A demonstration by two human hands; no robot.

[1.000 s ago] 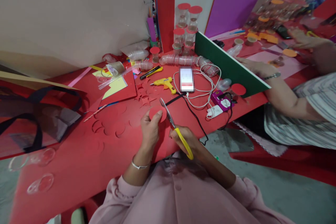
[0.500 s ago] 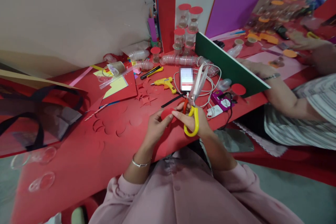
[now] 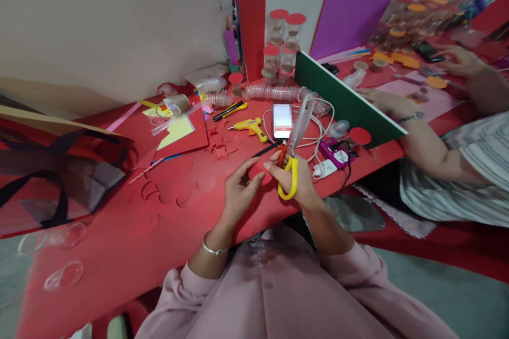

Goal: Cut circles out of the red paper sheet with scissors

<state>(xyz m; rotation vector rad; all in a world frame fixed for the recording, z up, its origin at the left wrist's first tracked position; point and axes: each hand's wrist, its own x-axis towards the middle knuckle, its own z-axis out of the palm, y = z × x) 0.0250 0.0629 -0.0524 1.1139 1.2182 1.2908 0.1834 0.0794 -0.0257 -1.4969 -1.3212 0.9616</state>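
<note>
My right hand [image 3: 298, 177] grips a pair of scissors [image 3: 293, 151] with one yellow and one red-orange handle loop, blades pointing up and away from me. Its thumb reaches out to the left. Close by on the left is my left hand [image 3: 240, 188], thumb and fingers curved and apart, a bangle on the wrist. Between the two hands everything is red, so a red paper disc there is hard to make out against the red table [image 3: 131, 254]. Cut circle outlines and red scraps [image 3: 220, 151] lie beyond my left hand.
A yellow glue gun [image 3: 250, 127], a cutter knife [image 3: 228, 110], a phone [image 3: 282, 121] and white cables lie ahead. Clear cups with red lids [image 3: 294, 24] are stacked behind. A green board [image 3: 345, 98] stands between me and a co-worker's arm [image 3: 421, 140]. A bag [image 3: 43, 180] stands left.
My left fingers have spread and no longer plainly pinch the red disc. The scissors have shifted slightly in my right hand. The co-worker's far hand has moved near a dark object.
</note>
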